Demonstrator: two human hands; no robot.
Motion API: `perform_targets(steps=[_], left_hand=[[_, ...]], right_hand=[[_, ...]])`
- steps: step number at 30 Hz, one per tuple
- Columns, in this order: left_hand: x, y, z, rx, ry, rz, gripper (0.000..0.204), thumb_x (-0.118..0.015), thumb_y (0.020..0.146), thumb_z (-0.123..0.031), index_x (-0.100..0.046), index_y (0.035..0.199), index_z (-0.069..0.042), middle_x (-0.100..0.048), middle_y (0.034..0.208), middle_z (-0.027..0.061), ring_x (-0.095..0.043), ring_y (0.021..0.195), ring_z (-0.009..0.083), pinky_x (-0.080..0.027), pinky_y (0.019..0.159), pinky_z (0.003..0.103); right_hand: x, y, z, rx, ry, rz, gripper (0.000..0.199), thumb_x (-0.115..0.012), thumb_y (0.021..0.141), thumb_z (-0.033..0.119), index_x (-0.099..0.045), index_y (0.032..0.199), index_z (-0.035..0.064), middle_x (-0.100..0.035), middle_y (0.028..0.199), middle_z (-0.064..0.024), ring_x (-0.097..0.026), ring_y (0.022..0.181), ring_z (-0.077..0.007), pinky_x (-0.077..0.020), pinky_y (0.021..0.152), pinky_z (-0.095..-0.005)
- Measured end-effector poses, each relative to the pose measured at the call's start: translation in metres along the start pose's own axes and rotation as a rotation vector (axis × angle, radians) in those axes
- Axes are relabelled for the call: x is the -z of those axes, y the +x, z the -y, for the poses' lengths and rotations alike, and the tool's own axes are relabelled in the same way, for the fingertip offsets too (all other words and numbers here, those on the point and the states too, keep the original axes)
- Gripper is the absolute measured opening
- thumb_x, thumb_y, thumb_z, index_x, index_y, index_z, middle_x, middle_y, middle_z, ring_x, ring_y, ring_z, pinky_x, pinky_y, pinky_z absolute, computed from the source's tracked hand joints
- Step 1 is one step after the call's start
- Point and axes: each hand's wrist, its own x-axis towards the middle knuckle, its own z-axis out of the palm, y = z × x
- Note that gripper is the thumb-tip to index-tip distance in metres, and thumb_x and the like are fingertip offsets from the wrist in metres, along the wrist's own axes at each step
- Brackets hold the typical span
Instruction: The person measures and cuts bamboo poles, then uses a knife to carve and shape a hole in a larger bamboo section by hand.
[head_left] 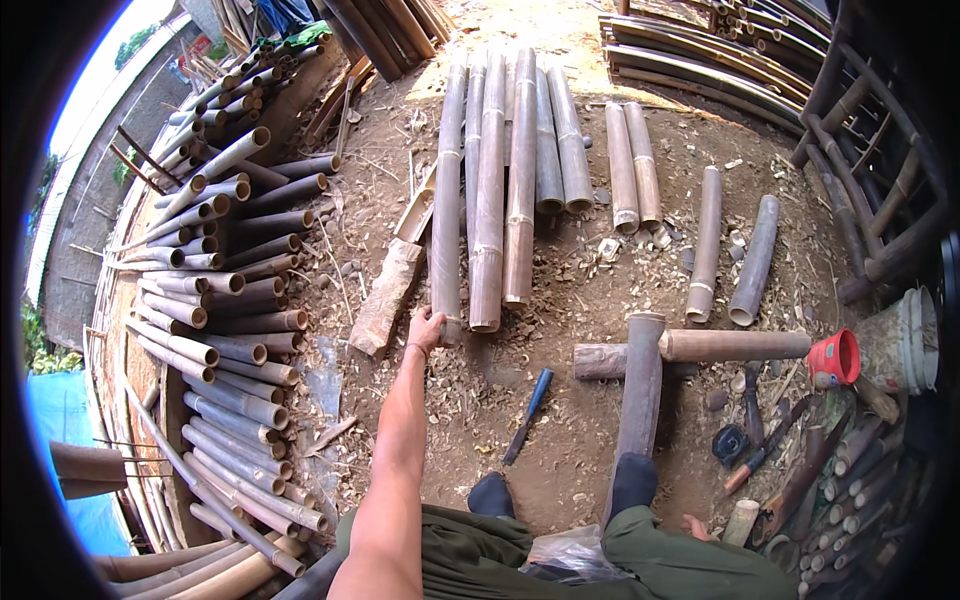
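My left hand (427, 328) reaches forward, its fingers closed on the near end of a long bamboo pole (447, 220). This pole is the leftmost of several long grey-brown poles lying side by side on the ground. Only the fingertips of my right hand (697, 528) show, past my right trouser leg; they look loosely stretched and nothing is seen in them. Between my feet and the poles lies a blue-handled tool (535, 400) with a narrow dark blade. A bamboo piece (640, 390) extends forward from my right foot, its far end by a crosswise bamboo length (735, 346).
Stacked bamboo (235, 350) lines the left side. Shorter bamboo pieces (705, 245) lie ahead on the right. A rough wooden slab (388, 295) lies beside my left hand. On the right are a red bucket (833, 358), a tape measure (730, 444) and a machete (765, 447). Shavings cover the dirt.
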Motion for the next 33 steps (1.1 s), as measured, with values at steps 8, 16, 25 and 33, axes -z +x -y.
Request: perform_targets(steps=[8, 16, 25, 33], left_hand=[[-0.097, -0.057, -0.15, -0.309, 0.469, -0.074, 0.063, -0.063, 0.085, -0.042, -0.047, 0.129, 0.001, -0.047, 0.13, 0.0232, -0.047, 0.12, 0.0411, -0.043, 0.1, 0.049], [-0.113, -0.054, -0.117, -0.274, 0.651, 0.101, 0.104, -0.074, 0.071, -0.027, -0.011, 0.148, 0.004, -0.038, 0.139, 0.0314, -0.046, 0.122, 0.0472, -0.044, 0.102, 0.049], [-0.018, 0.01, -0.16, -0.24, 0.323, -0.168, 0.069, -0.069, 0.064, -0.028, -0.058, 0.123, 0.006, -0.067, 0.109, 0.0231, -0.067, 0.098, 0.0289, -0.052, 0.088, 0.036], [0.092, 0.02, -0.064, -0.247, 0.669, -0.466, 0.074, -0.085, 0.065, -0.053, -0.061, 0.108, 0.002, -0.067, 0.097, 0.0209, -0.065, 0.097, 0.0365, -0.05, 0.086, 0.044]], right_hand=[[-0.031, 0.022, 0.015, -0.026, 0.044, 0.104, 0.053, -0.064, 0.086, 0.008, -0.046, 0.135, -0.0029, -0.059, 0.113, -0.0176, -0.067, 0.085, -0.0248, -0.0564, 0.071, -0.032], [-0.082, 0.05, 0.02, -0.082, 0.122, 0.23, 0.051, -0.064, 0.088, 0.009, -0.047, 0.134, -0.0026, -0.06, 0.111, -0.0168, -0.067, 0.086, -0.0243, -0.0564, 0.071, -0.0317], [-0.096, 0.016, -0.022, -0.287, 0.205, 0.242, 0.05, -0.064, 0.089, 0.01, -0.047, 0.134, -0.0023, -0.061, 0.11, -0.0159, -0.067, 0.087, -0.0238, -0.0564, 0.071, -0.0314], [-0.105, -0.01, -0.059, -0.382, 0.254, 0.32, 0.049, -0.064, 0.09, 0.012, -0.048, 0.134, -0.002, -0.062, 0.108, -0.0151, -0.067, 0.088, -0.0233, -0.0565, 0.071, -0.0311]])
